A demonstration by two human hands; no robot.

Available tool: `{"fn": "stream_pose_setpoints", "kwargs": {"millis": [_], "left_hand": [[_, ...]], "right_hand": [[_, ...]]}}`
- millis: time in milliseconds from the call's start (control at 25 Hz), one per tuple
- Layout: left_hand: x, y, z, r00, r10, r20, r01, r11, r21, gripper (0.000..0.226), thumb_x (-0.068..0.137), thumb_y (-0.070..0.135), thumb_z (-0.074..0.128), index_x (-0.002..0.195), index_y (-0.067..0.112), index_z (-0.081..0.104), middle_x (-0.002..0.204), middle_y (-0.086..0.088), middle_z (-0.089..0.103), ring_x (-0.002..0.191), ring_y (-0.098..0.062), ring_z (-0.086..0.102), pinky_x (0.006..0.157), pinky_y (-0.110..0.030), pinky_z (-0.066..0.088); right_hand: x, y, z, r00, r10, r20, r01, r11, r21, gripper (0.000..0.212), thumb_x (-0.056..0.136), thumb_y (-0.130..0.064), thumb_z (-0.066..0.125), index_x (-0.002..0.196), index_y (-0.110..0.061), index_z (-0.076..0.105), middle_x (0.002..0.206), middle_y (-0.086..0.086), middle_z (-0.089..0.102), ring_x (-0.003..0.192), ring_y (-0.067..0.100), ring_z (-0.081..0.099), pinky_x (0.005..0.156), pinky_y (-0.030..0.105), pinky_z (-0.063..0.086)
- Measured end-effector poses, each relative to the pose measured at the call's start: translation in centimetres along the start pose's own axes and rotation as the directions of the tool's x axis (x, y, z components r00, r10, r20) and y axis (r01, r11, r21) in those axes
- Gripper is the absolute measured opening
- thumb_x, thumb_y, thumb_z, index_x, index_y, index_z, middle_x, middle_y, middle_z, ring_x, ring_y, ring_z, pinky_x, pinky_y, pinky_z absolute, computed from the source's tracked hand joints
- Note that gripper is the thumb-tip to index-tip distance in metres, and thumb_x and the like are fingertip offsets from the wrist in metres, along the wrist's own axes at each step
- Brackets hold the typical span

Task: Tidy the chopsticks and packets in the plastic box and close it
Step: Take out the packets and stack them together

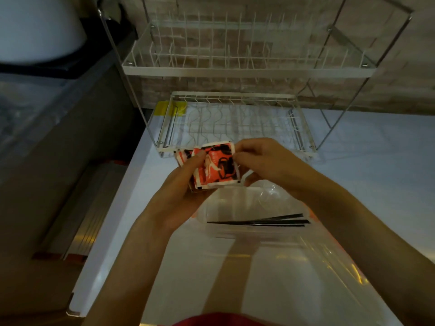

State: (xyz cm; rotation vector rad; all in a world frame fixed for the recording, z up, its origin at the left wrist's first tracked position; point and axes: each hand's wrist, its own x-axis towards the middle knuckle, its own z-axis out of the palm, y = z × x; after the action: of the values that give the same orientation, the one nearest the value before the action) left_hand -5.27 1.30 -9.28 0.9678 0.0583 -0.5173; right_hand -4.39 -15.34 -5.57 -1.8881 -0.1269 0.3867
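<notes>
I hold a stack of red, black and white packets (215, 165) in both hands, above the far left corner of the clear plastic box (235, 196). My left hand (183, 184) cups the stack from below and the left, thumb on the top packet. My right hand (266, 161) pinches the stack's right edge. Several black chopsticks (266, 222) lie across the bottom of the open box, tips pointing left. The box's clear lid (270, 267) lies open toward me, under my forearms.
A two-tier white wire dish rack (235, 121) stands just beyond my hands on the white counter (122, 220). The counter's left edge drops to a grey floor. A brick wall rises behind the rack.
</notes>
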Motion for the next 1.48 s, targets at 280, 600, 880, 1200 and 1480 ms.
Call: {"fn": "stream_pose_setpoints", "kwargs": {"millis": [280,600,880,1200,1480], "left_hand": [[0.4,-0.9,1.1,0.998,0.002,0.057,-0.007,0.996,0.094,0.027,0.07,0.023,0.058,0.095,0.013,0.065,0.086,0.001,0.076,0.085,-0.01,0.07,0.068,-0.019,0.055],[0.9,-1.3,1.4,0.999,-0.01,-0.044,0.012,0.999,0.048,0.019,0.076,0.009,0.054,0.089,0.012,0.066,0.085,-0.006,0.072,0.083,-0.014,0.069,0.07,-0.021,0.057],[1.6,-0.8,2.5,0.998,0.019,0.063,-0.037,0.955,0.294,0.025,0.079,0.021,0.052,0.101,0.02,0.064,0.094,0.002,0.072,0.091,-0.01,0.068,0.081,-0.023,0.053],[2.1,-0.4,2.6,0.998,0.033,0.049,-0.056,0.783,0.62,0.014,0.084,0.024,0.056,0.098,0.02,0.059,0.095,0.002,0.067,0.079,-0.004,0.069,0.059,-0.014,0.053],[3.0,-0.4,2.8,0.997,0.079,-0.002,-0.062,0.796,0.602,0.014,0.086,0.023,0.055,0.099,0.018,0.059,0.094,0.001,0.066,0.074,-0.001,0.069,0.057,-0.012,0.052]], "right_hand": [[0.1,1.9,1.6,0.983,-0.077,-0.166,0.071,0.997,-0.041,0.008,0.083,-0.014,0.06,0.087,-0.017,0.054,0.073,-0.005,0.058,0.055,0.006,0.062,0.047,0.015,0.054],[-0.3,2.7,1.0,0.996,-0.043,-0.074,0.04,0.999,-0.035,0.006,0.087,-0.03,0.055,0.085,-0.026,0.051,0.081,-0.011,0.06,0.073,0.004,0.063,0.062,0.016,0.054],[-1.0,2.4,-0.9,0.997,-0.02,0.078,0.008,0.989,0.147,0.017,0.09,-0.03,0.048,0.095,-0.022,0.062,0.09,-0.005,0.069,0.081,0.001,0.068,0.071,0.014,0.056],[-1.0,2.1,-3.7,0.989,-0.104,0.108,0.14,0.898,-0.418,0.02,0.084,-0.036,0.056,0.102,-0.032,0.062,0.087,-0.01,0.068,0.08,0.008,0.067,0.069,0.01,0.05],[0.3,2.8,-3.5,0.991,-0.135,0.012,0.124,0.866,-0.485,0.034,0.085,-0.037,0.056,0.115,-0.021,0.056,0.105,-0.006,0.063,0.084,-0.001,0.057,0.07,-0.001,0.041]]}}
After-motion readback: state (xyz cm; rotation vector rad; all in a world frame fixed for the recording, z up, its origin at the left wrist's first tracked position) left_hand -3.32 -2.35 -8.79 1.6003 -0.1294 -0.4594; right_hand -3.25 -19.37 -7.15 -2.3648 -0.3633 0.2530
